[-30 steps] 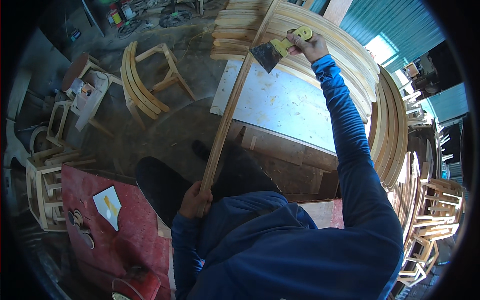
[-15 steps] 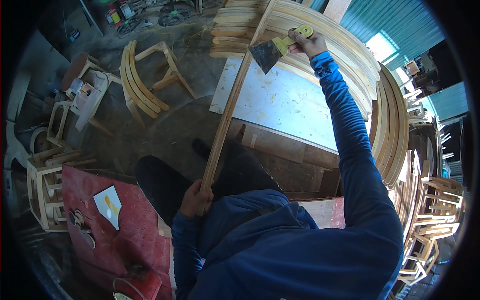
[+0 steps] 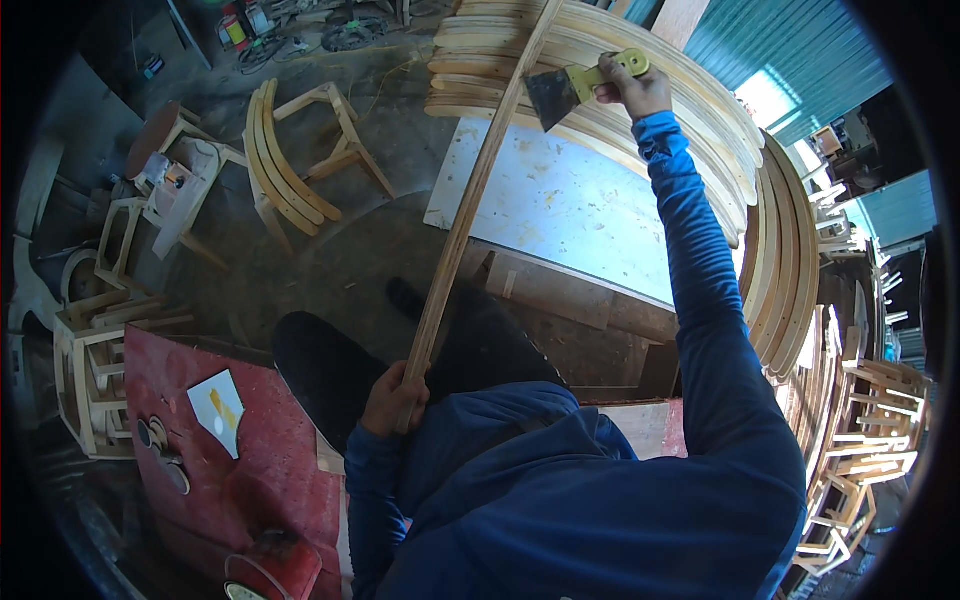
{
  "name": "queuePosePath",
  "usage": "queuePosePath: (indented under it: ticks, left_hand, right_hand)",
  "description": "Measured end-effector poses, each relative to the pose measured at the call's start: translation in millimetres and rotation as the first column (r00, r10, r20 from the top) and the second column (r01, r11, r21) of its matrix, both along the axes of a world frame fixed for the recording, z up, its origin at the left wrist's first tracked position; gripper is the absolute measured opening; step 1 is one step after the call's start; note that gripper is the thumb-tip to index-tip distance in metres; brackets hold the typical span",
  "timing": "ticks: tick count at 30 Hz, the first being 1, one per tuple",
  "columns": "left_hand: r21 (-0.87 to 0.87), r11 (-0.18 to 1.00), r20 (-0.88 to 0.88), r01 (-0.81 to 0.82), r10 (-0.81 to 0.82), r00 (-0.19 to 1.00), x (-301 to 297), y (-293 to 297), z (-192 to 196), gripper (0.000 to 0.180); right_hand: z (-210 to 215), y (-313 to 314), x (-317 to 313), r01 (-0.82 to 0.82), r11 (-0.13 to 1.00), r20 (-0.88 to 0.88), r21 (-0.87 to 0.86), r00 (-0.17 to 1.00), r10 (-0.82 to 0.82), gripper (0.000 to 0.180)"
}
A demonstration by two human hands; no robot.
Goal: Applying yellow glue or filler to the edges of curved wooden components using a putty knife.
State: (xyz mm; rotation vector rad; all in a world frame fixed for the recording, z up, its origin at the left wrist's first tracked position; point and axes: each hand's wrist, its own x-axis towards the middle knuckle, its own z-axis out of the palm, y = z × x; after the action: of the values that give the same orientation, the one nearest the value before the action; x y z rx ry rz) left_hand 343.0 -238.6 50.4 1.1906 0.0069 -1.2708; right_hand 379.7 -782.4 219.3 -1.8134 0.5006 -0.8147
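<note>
Left hand: the left hand (image 3: 393, 400) is closed around the lower end of a long wooden strip (image 3: 465, 215), close against the front of the blue top (image 3: 600, 500).
Wooden strip: slants up and away from the fist, passes over the left part of the white bench (image 3: 560, 210), and runs on over the stacked slats to the picture's top edge.
Right hand: the right hand (image 3: 636, 90) grips the yellow handle of a scraper (image 3: 580, 82), fingers wrapped around it, arm stretched out above the white bench.
Scraper: its dark, broad blade points toward the strip, one corner right beside it; whether they touch, I cannot tell.
White bench: curved wooden slats (image 3: 660, 110) are piled along its far edge; marks dot its top.
Red bench: a white card (image 3: 205, 408) with a yellow stain lies near its far edge, round discs (image 3: 178, 478) by its left edge, a red bucket (image 3: 290, 565) toward its near edge.
Floor: a wooden frame (image 3: 350, 160) stands beyond, with curved pieces (image 3: 285, 180) beside it.
</note>
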Motion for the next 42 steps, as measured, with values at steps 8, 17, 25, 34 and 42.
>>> queuePosePath:
  ticks: [8,17,25,34,42]
  left_hand:
    - [-0.054,0.999,-0.089,-0.001,-0.003,0.996,5,3,-1,0.043]
    - [-0.083,0.997,-0.145,0.002,-0.014,0.989,6,3,-3,0.043]
    - [-0.110,0.994,-0.173,0.019,-0.038,0.984,7,5,3,0.046]
    - [-0.099,0.995,-0.141,-0.003,-0.011,0.990,5,4,-6,0.044]
    - [-0.058,0.998,-0.090,0.032,-0.037,0.995,4,4,-6,0.048]
  right_hand:
    - [-20,99,-52,-0.231,0.540,-0.192,-0.809,0.973,0.129,0.020]
    - [-46,66,-52,-0.076,0.963,0.054,-0.260,0.994,0.093,0.029]
    - [-48,107,-84,-0.269,0.946,-0.087,-0.184,0.963,0.256,0.031]
    - [-45,111,-88,-0.128,0.692,-0.070,-0.710,0.991,0.112,0.027]
    - [-71,119,-69,-0.161,0.499,-0.074,-0.852,0.979,0.190,0.031]
